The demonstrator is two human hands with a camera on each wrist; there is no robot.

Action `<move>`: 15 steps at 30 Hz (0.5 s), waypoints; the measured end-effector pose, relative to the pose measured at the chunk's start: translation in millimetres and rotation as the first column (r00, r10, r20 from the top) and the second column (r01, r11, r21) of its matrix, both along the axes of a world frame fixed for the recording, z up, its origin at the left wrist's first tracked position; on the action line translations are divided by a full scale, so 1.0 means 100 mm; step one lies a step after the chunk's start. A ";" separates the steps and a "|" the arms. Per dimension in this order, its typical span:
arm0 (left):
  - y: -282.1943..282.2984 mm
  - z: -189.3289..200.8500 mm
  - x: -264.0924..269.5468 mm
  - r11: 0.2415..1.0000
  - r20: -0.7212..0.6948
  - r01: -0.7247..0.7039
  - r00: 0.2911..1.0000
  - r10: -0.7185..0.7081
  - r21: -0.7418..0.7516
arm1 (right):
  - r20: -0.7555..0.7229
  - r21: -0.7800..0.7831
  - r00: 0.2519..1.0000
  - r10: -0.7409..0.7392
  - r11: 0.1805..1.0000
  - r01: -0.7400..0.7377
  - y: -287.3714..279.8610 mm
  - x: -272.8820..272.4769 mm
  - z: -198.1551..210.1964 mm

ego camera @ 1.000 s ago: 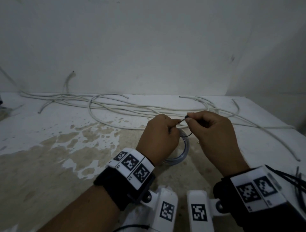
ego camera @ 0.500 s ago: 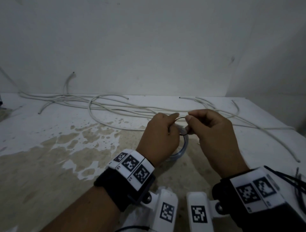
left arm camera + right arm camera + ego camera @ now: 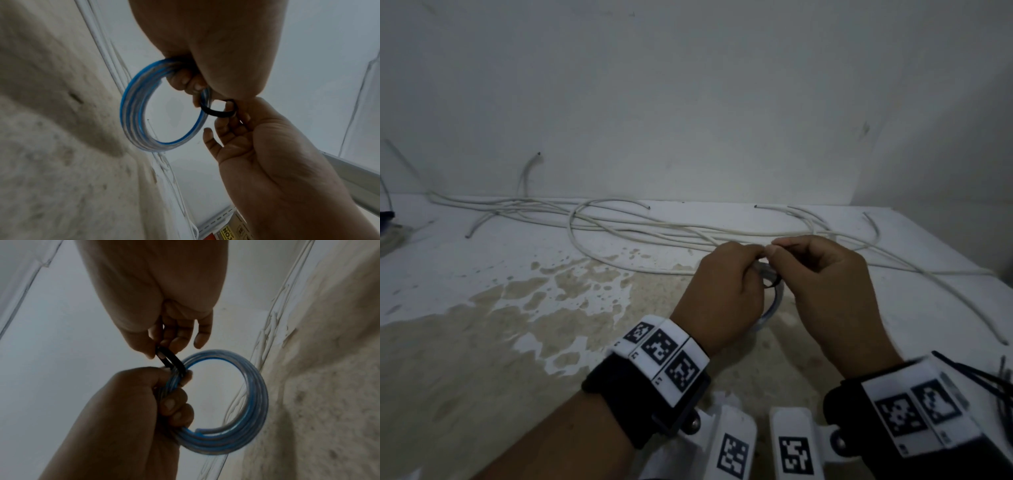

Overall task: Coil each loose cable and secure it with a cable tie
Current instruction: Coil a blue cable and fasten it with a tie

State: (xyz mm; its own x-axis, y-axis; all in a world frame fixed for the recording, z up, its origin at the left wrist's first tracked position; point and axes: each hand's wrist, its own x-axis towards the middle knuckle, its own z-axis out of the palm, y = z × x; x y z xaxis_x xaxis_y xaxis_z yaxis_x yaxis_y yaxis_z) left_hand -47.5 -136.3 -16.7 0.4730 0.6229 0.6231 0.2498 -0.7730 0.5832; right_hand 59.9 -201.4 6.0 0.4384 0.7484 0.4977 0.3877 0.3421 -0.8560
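Your left hand (image 3: 722, 291) grips the blue coil (image 3: 236, 404), right hand (image 3: 828, 284) pinches the black cable tie (image 3: 218, 112) looped round it — not cinched yet, and white cables (image 3: 640, 226) lie loose on the table (image 3: 482, 308)

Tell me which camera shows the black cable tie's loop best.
The left wrist view: the cable tie appears as an open black loop around the blue coil, pinched by the right hand. The right wrist view shows it edge-on. In the head view, hands hide nearly all of it.
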 end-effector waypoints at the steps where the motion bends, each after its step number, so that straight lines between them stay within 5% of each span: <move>1: 0.00 0.01 0.01 1.000 0.008 0.001 1.000 -0.001 -0.030 | -0.004 0.018 1.000 -0.004 1.000 0.004 -0.01 0.00 0.00; 15: -0.01 0.00 0.00 0.998 -0.078 0.070 0.995 -0.070 -0.006 | 0.076 -0.051 0.997 -0.030 0.998 0.033 0.02 0.03 -0.02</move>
